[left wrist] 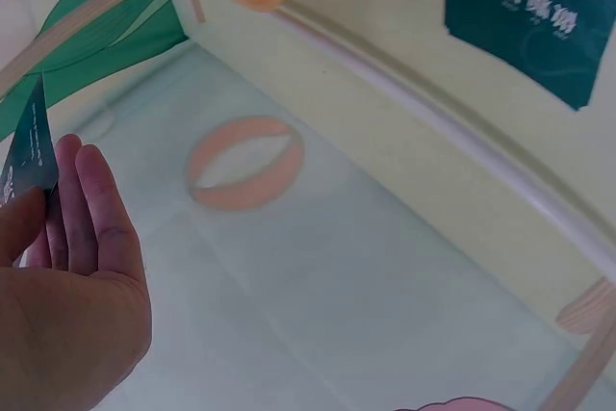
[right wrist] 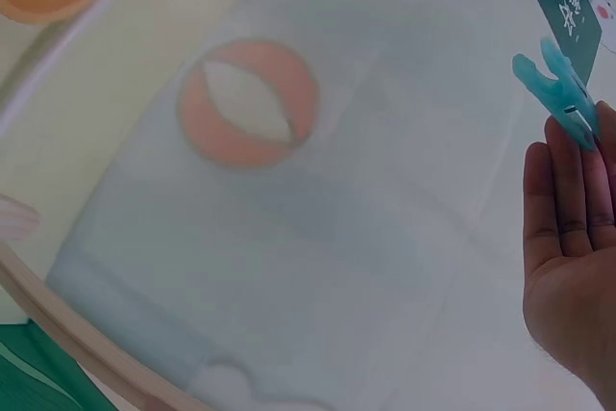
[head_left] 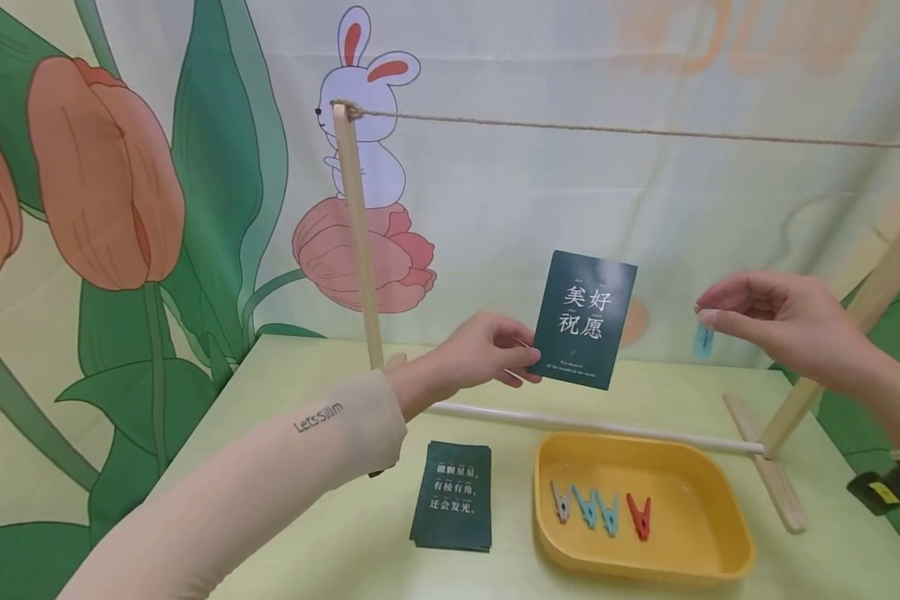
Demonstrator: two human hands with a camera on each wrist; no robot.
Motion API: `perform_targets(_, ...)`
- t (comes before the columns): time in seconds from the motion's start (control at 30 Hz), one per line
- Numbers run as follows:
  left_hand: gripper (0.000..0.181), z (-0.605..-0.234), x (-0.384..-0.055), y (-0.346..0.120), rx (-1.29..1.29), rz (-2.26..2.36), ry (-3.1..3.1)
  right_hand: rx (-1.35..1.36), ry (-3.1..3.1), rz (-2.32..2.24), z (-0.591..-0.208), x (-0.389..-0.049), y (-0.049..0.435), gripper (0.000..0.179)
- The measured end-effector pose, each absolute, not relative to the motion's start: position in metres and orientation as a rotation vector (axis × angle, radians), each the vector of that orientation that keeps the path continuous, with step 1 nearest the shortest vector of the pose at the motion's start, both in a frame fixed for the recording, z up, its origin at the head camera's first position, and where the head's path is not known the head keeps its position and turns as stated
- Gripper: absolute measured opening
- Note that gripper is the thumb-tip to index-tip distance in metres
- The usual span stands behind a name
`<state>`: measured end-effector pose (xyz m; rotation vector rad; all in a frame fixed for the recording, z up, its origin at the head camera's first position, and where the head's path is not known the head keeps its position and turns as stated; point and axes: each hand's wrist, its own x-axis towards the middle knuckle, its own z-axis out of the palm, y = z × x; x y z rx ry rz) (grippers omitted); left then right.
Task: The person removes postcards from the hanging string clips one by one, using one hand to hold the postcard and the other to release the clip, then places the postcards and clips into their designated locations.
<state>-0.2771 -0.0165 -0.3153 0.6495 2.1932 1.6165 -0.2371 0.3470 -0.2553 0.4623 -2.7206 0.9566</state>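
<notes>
My left hand (head_left: 487, 352) pinches a dark green card (head_left: 581, 321) by its lower left corner, thumb on the front. White characters face me, and the card is upright and slightly tilted in the air below the rope (head_left: 540, 125). To its right, my right hand (head_left: 795, 321) holds a light blue clothespin (head_left: 703, 340) between thumb and fingertips. In the right wrist view this clothespin (right wrist: 563, 93) points away from the fingers, apart from the card. A stack of similar green cards (head_left: 453, 500) lies on the table below.
A yellow tray (head_left: 693, 521) right of the stack holds several clothespins, grey, blue and red (head_left: 640, 518). The rope runs from a left wooden post (head_left: 360, 225) toward the right post (head_left: 862, 333). A white rod (head_left: 495, 412) crosses behind the tray. A printed cloth (head_left: 495, 192) hangs behind.
</notes>
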Motion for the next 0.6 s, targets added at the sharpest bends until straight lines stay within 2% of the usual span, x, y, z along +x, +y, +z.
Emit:
perform_targets(0.2, 0.02, -0.336, -0.268, -0.033, 0.571, 1.606, 2.189, 0.594, -2.709, 1.04, -0.282, -0.238, 0.348, 0.018)
perform_targets(0.6, 0.016, -0.378, -0.241, -0.065, 0.425, 1.577, 2.19, 0.642, -2.758, 1.076, -0.349, -0.239, 0.35, 0.014)
